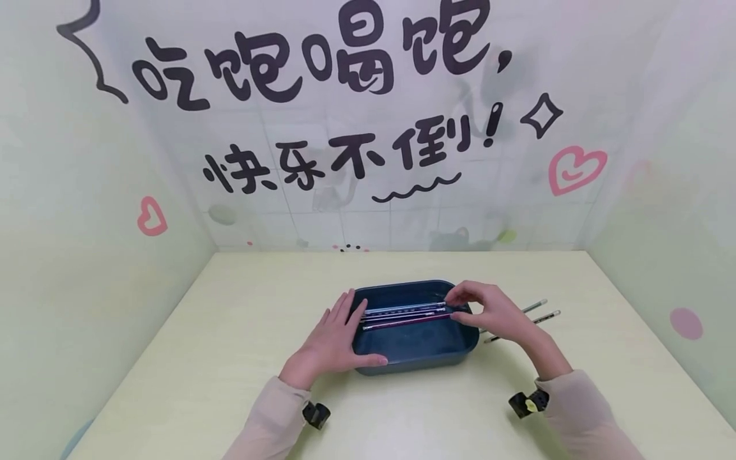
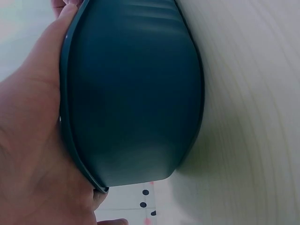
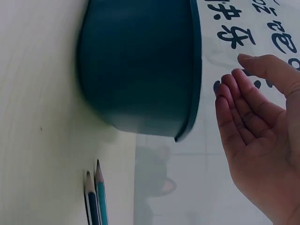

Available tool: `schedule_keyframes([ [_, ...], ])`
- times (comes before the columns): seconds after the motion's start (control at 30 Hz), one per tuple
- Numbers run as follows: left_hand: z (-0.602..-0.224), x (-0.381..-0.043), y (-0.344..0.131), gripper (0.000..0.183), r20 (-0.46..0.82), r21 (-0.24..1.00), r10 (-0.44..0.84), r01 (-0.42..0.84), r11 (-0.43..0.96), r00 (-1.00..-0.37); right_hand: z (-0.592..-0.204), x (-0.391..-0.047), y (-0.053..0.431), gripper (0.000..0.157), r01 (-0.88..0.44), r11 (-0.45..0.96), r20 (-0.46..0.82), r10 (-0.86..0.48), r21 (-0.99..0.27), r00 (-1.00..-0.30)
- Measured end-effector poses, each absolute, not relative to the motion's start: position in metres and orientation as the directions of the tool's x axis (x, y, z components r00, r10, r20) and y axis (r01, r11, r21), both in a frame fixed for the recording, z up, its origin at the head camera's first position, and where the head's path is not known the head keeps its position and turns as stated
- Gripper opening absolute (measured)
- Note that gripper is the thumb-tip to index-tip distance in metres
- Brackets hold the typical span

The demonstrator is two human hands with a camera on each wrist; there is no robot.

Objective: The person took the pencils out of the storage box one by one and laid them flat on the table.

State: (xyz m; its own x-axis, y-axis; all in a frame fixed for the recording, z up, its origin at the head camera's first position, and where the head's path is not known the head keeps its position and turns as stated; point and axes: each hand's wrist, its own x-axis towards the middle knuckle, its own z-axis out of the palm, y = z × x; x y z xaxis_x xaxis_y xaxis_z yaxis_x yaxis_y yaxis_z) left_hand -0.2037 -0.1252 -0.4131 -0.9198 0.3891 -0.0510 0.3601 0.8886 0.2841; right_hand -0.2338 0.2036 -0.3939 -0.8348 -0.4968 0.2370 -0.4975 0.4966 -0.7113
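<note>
A dark teal oval-cornered tub point(image 1: 414, 345) stands on the table, with several pencils lying side by side across its inside. Among them are a dark red pencil point(image 1: 402, 322) at the front and a light blue one point(image 1: 402, 308) at the back. My left hand point(image 1: 330, 344) rests spread over the tub's left end, its thumb along the front rim. Over the right end is my right hand point(image 1: 497, 314), fingertips and thumb apart, close to the pencil ends. The right wrist view shows nothing between its fingers point(image 3: 243, 110).
Outside the tub on the right, two more pencils lie on the table, a dark one point(image 3: 93, 201) and a teal one point(image 3: 101, 201). Printed wall panels stand behind and at both sides of the table point(image 1: 230, 306). A black wrist camera point(image 1: 529, 404) sits by the right sleeve.
</note>
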Motion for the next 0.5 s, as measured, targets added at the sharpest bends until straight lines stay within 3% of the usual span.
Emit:
schedule_keyframes([
  [0.5, -0.415, -0.204, -0.125, 0.119, -0.057, 0.279, 0.383, 0.354, 0.893, -0.922, -0.408, -0.24, 0.177, 0.023, -0.475, 0.455, 0.193, -0.537, -0.753, -0.821],
])
